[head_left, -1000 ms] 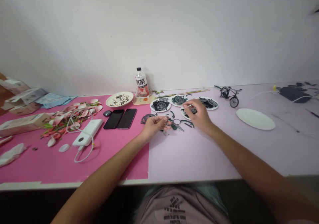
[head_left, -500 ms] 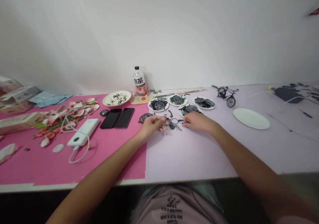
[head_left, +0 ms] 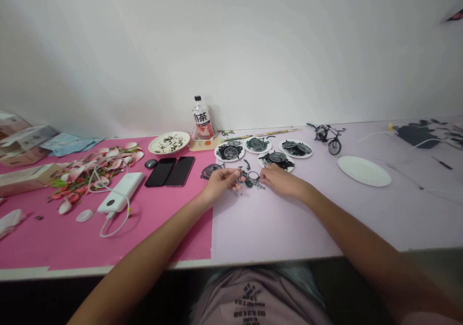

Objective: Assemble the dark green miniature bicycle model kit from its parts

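Note:
My left hand [head_left: 221, 182] pinches a small dark part at its fingertips, beside a wheel piece [head_left: 211, 170] lying on the table. Between my hands lie small loose parts, among them a thin dark ring [head_left: 253, 175] and a curved dark piece [head_left: 246, 164]. My right hand [head_left: 277, 179] is closed just right of the ring, touching the small pieces; whatever its fingers hold is hidden. Behind the hands, white plates bear dark wheels and parts: one at the left [head_left: 229, 159], one with green parts [head_left: 257, 151], one at the right [head_left: 310, 155] and one nearest my right hand [head_left: 291, 169].
An assembled toy bicycle [head_left: 328, 138] stands right of the plates, near a bare white plate [head_left: 364, 171]. To the left are two phones [head_left: 180, 171], a power bank [head_left: 121, 192], petals [head_left: 77, 173], a bowl [head_left: 152, 146] and a bottle [head_left: 203, 118].
My right hand has moved slightly left, closer to the ring and the loose pieces. My left hand has stayed nearly in place.

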### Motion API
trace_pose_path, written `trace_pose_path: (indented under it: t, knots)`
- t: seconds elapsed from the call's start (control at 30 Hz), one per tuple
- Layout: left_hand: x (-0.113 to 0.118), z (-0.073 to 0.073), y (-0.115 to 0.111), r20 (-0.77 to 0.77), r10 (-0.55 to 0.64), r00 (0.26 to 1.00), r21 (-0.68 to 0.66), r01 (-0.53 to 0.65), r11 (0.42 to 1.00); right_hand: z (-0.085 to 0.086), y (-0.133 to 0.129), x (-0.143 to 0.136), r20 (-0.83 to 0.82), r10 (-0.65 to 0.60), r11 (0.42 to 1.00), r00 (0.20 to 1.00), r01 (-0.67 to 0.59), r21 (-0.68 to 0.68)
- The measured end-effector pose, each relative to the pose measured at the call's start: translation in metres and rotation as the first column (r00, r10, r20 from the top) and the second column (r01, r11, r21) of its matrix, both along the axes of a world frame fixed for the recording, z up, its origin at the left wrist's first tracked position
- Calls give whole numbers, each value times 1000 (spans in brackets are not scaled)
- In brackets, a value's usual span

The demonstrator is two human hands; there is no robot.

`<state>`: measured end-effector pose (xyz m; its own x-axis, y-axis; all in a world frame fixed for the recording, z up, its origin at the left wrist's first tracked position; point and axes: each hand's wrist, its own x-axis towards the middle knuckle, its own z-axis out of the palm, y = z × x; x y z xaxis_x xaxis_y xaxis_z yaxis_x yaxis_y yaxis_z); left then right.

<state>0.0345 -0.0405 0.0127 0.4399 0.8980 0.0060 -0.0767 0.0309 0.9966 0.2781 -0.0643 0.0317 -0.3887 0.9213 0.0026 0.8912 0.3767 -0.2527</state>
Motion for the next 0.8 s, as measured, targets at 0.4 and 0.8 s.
trace_pose_path:
  t: [0.4,0.8]
  knots:
    - [0,-7,7,2,184,983,80,-183,980,4,3,-13,-248,-15,960,969,84,268]
    - [1,-12,8,41,193,980,95,-196,976,-11,5,-24,-526,250,826,813,104,554]
